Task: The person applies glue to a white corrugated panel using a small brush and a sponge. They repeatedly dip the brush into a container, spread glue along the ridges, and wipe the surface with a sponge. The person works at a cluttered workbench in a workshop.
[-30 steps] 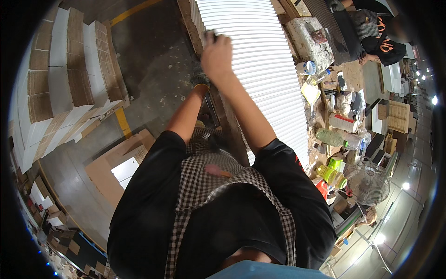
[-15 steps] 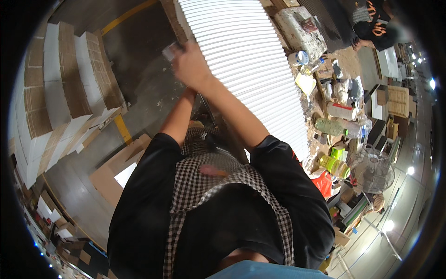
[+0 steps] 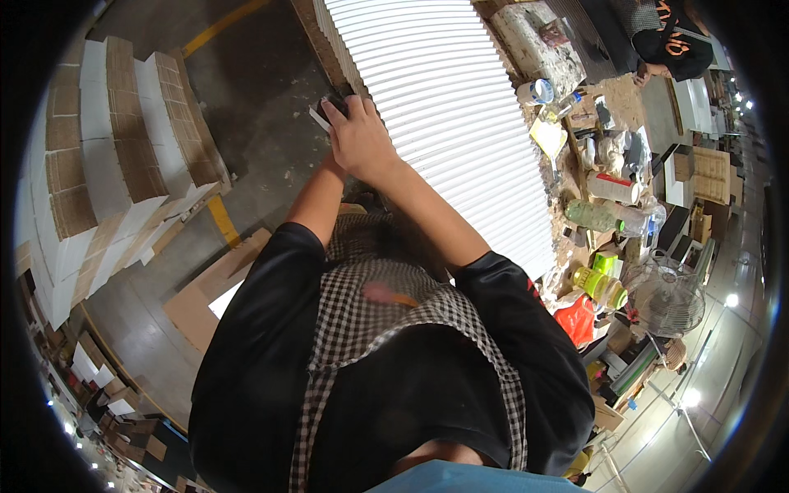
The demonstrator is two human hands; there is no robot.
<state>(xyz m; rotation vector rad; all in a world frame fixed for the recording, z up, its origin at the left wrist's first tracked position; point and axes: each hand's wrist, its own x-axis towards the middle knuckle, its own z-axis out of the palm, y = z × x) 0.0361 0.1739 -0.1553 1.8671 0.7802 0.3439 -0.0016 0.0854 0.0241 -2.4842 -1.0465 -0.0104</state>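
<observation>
Side by side on the workbench lie many long white strips (image 3: pixel 448 123), packed into a ridged row. My right hand (image 3: pixel 364 144) is at the left edge of this row, back upward, its fingers bent over a dark patch. A thin white-edged piece (image 3: pixel 320 120) juts out beside its fingertips; the rest of that piece is hidden. My left forearm (image 3: pixel 319 197) rises from below to the same spot. The left hand itself is covered by the right, so its fingers do not show.
Right of the strips, the cluttered bench holds a paint-stained white block (image 3: pixel 542 49), a tape roll (image 3: pixel 538 91), a green bottle (image 3: pixel 592 216) and a red bag (image 3: pixel 575 319). A wire fan (image 3: pixel 670 300) stands beyond. Stacked white-and-brown bundles (image 3: pixel 123 140) stand left. Another person (image 3: pixel 678 45) is at far right.
Both my hands have moved slightly toward me and to the right, and the right hand is less blurred. The pale piece by the fingers now shows as a thin white edge.
</observation>
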